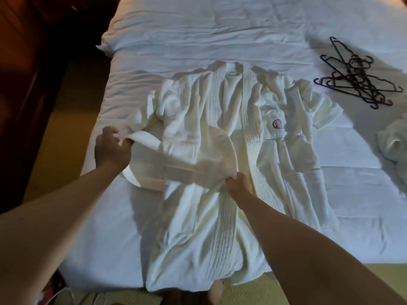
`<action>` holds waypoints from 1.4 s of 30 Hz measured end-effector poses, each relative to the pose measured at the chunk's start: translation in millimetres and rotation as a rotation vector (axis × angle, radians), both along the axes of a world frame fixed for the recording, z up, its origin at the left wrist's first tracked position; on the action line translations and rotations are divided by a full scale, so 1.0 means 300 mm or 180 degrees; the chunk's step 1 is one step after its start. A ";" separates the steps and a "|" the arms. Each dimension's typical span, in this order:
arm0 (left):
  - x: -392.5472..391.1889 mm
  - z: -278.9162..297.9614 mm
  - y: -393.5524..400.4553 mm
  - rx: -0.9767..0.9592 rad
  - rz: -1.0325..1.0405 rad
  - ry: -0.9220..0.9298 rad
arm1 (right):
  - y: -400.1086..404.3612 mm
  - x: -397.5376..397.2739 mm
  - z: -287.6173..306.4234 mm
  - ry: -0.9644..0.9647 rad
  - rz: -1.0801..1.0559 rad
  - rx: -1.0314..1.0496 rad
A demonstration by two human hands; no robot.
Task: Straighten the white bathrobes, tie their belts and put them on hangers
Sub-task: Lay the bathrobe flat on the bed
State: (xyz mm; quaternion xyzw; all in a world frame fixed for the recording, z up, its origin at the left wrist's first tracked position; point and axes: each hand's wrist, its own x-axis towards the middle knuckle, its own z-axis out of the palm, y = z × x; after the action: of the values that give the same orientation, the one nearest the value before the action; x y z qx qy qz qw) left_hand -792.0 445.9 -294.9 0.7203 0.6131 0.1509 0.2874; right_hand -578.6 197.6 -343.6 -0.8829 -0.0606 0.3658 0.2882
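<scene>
A white bathrobe lies spread face up on the bed, collar away from me, hem hanging over the near edge. A dark logo marks its right chest. Its white belt runs in a loop across the waist. My left hand grips the belt's end at the robe's left side. My right hand pinches the belt at the robe's front opening. A pile of dark hangers lies on the bed at the far right.
The bed is covered by a white duvet. Another bundled white robe sits at the right edge. Dark wooden furniture stands to the left, with carpet between it and the bed. My foot shows below the hem.
</scene>
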 end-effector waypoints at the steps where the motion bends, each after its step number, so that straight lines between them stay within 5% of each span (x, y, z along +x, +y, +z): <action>1: -0.010 -0.051 -0.012 -0.0612 0.0412 -0.0102 | 0.005 -0.006 -0.016 0.0125 -0.0007 0.0054; 4: -0.035 -0.210 -0.108 -0.1558 0.0337 0.0505 | -0.011 0.008 -0.150 0.0232 0.0074 0.0112; 8: -0.058 -0.292 -0.129 -0.1463 0.0039 0.0562 | -0.012 -0.027 -0.061 0.0447 0.0318 0.0043; 10: -0.076 -0.289 -0.057 -0.1471 -0.0808 0.1063 | -0.019 -0.028 -0.058 0.0567 0.0387 -0.0098; 12: -0.079 -0.267 0.035 -0.0691 -0.1600 0.1591 | -0.014 -0.033 -0.057 0.0590 0.0394 -0.0115; 17: -0.005 -0.141 0.231 0.2819 -0.2623 0.1592 | 0.009 -0.057 -0.057 0.0478 0.0450 -0.0214; 20: -0.060 -0.120 0.403 0.4145 -0.2339 0.1867 | -0.016 -0.028 -0.084 0.0050 0.0512 -0.0556; 22: -0.113 -0.127 0.478 0.3318 -0.1712 0.2080 | -0.039 -0.016 -0.120 -0.0121 0.0592 -0.0707; 26: -0.141 -0.218 0.381 -0.0730 0.0559 0.1240 | -0.015 -0.070 -0.093 -0.0187 0.0406 -0.0727; 29: -0.133 -0.321 0.221 -0.1988 0.1159 0.0675 | 0.030 -0.106 -0.077 -0.0255 0.0184 -0.0633; 33: -0.084 -0.423 0.098 -0.2019 0.0930 0.0178 | 0.058 -0.134 -0.097 -0.0233 0.0209 -0.0485; 37: 0.025 -0.350 0.027 -0.2968 0.1065 -0.1717 | 0.060 -0.125 -0.107 -0.0226 0.0248 -0.0551; 39: 0.036 -0.326 0.040 -0.3016 0.0980 -0.1602 | 0.057 -0.116 -0.109 -0.0223 0.0256 -0.0564; 42: -0.042 -0.312 0.163 -0.1936 0.0930 -0.0738 | 0.052 -0.113 -0.108 -0.0222 0.0242 -0.0513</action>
State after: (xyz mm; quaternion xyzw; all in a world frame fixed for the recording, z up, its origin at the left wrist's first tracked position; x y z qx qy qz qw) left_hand -804.6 494.7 -388.7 0.4846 0.6898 0.0817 0.5317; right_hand -612.6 213.1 -375.9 -0.9125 -0.0745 0.3492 0.1999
